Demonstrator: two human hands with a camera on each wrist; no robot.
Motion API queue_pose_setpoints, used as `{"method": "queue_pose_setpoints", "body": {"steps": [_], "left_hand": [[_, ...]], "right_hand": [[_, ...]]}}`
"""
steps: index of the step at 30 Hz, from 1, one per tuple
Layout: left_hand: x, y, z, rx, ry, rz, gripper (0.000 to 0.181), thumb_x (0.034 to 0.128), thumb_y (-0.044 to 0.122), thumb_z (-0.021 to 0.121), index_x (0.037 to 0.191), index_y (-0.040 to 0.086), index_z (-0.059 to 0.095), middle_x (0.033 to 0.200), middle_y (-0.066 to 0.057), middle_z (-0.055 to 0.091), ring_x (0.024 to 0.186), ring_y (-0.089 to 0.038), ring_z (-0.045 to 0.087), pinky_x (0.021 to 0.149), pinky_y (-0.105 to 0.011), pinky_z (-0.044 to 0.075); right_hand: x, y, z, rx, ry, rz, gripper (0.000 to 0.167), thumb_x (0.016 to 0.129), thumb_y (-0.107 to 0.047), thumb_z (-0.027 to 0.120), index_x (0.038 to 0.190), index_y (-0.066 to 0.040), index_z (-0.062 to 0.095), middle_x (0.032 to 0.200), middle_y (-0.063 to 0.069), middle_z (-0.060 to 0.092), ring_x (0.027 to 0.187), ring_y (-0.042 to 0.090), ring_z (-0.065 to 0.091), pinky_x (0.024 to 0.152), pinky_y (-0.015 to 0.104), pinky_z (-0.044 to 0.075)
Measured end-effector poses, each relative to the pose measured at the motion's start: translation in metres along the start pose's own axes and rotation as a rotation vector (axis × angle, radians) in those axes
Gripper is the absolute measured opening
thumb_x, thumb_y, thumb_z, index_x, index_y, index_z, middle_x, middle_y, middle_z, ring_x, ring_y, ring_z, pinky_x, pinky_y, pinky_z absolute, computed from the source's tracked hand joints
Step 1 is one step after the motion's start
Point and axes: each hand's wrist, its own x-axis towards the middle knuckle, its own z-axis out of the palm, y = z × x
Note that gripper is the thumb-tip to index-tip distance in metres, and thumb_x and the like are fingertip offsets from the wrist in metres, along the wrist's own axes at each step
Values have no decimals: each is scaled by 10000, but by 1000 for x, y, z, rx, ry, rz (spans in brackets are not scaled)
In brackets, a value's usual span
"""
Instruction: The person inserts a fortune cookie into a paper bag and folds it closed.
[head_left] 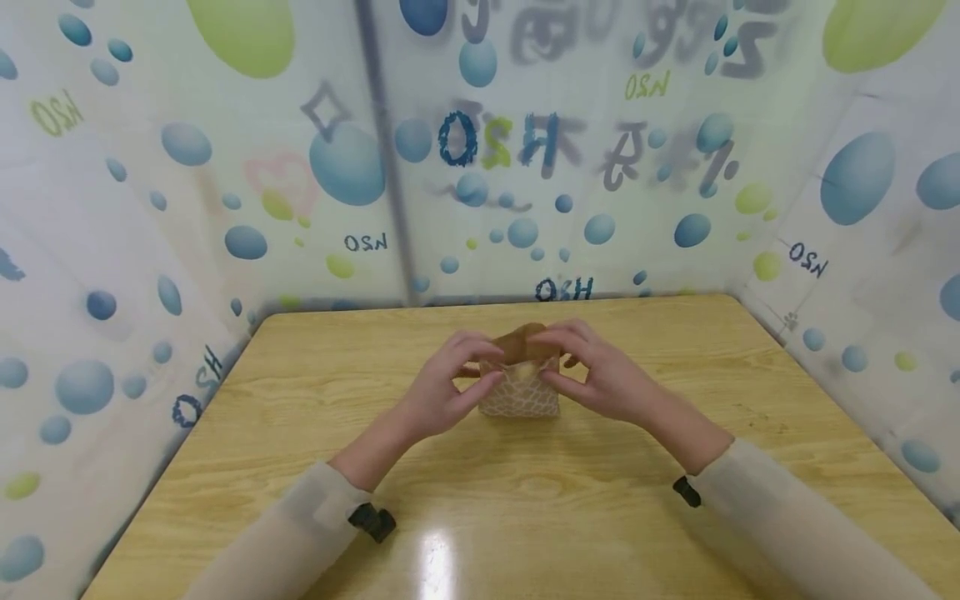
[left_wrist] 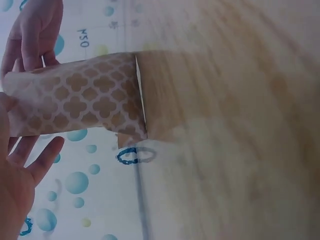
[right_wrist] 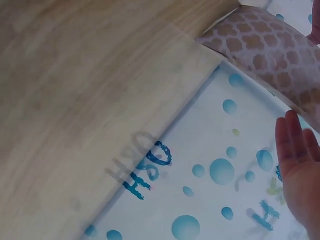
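Note:
A small brown paper bag with a white lattice pattern stands upright on the table, its mouth spread and the plain brown inside of its back wall showing. My left hand holds the bag's upper left edge, thumb at the front and fingers towards the back. At the upper right edge my right hand grips it likewise, the index finger reaching over the mouth. The patterned side of the bag fills much of the left wrist view. In the right wrist view the bag is partly cut off at the frame edge. What lies inside is hidden.
The light wooden table stretches around the bag on all sides. Behind it and at both sides hang white sheets printed with blue and green bubbles. Dark clips sit at the cuffs of both pale sleeves.

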Motion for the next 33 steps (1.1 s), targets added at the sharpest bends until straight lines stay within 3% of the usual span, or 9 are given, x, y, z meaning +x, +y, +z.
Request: {"method": "queue_pose_setpoints", "body": {"steps": [2, 4, 7, 10, 13, 17, 22, 27, 33], "left_hand": [[0, 0, 2, -77, 21, -61, 466, 1015, -7, 751, 1443, 25, 570, 1310, -187, 664, 1120, -320, 744, 877, -387, 681], [0, 1, 4, -135, 43, -115, 619, 1013, -9, 755, 1552, 45, 456, 1302, -203, 672, 1114, -351, 766, 896, -405, 678], [1, 2, 8, -204, 68, -213, 684, 1017, 15, 761, 1595, 75, 401, 1285, -193, 667, 1142, -360, 761, 923, -406, 671], [1, 2, 11, -259, 97, -323, 495, 1028, 70, 769, 1472, 63, 550, 1261, -154, 683, 1186, -324, 756, 912, -358, 667], [2, 1, 13, -295, 122, -397, 244, 1043, 120, 764, 1261, 43, 687, 1183, -135, 711, 1198, -281, 760, 884, -311, 662], [4, -2, 13, -322, 143, -420, 116, 1055, 123, 748, 1117, 28, 724, 1070, -144, 730, 1106, -198, 776, 859, -293, 655], [4, -6, 10, -317, 141, -416, 76, 1050, 93, 742, 1104, 39, 738, 1097, -149, 775, 1026, -99, 766, 882, -271, 638], [7, -8, 13, -407, 115, -447, 203, 1036, 73, 757, 1231, 32, 716, 1189, -129, 753, 1025, -107, 741, 885, -258, 625], [9, -3, 19, -445, 104, -530, 197, 1057, 159, 754, 1224, 58, 770, 1067, -13, 738, 829, -99, 619, 700, -219, 526]], "right_hand": [[0, 1, 1, 106, 10, 103, 724, 1001, -111, 815, 1622, -124, 442, 1472, 168, 595, 1146, 291, 720, 957, 499, 641], [0, 2, 2, 190, 21, 210, 785, 1001, -138, 822, 1649, -112, 381, 1489, 182, 609, 1185, 326, 730, 1009, 554, 624], [1, 2, 4, 277, 28, 313, 611, 1019, -186, 806, 1558, -91, 534, 1406, 162, 686, 1194, 326, 716, 1036, 564, 606], [1, 2, 7, 293, 37, 366, 399, 1041, -246, 781, 1406, -110, 694, 1289, 99, 744, 1147, 270, 708, 997, 475, 622], [0, 2, 11, 300, 66, 385, 287, 1051, -247, 764, 1315, -132, 759, 1213, 67, 764, 1084, 235, 711, 927, 349, 624], [-1, 4, 13, 333, 112, 384, 183, 1055, -198, 753, 1217, -130, 807, 1159, 76, 792, 999, 203, 738, 843, 262, 623], [-1, 7, 13, 389, 142, 379, 123, 1059, -156, 744, 1135, -99, 822, 1097, 109, 805, 898, 126, 723, 790, 257, 619], [1, 7, 13, 412, 121, 369, 110, 1068, -144, 731, 1136, -77, 785, 1066, 123, 763, 881, 163, 709, 781, 291, 631], [6, 3, 13, 417, 85, 374, 148, 1070, -176, 737, 1189, -92, 765, 1106, 109, 744, 934, 204, 713, 807, 312, 640]]}}
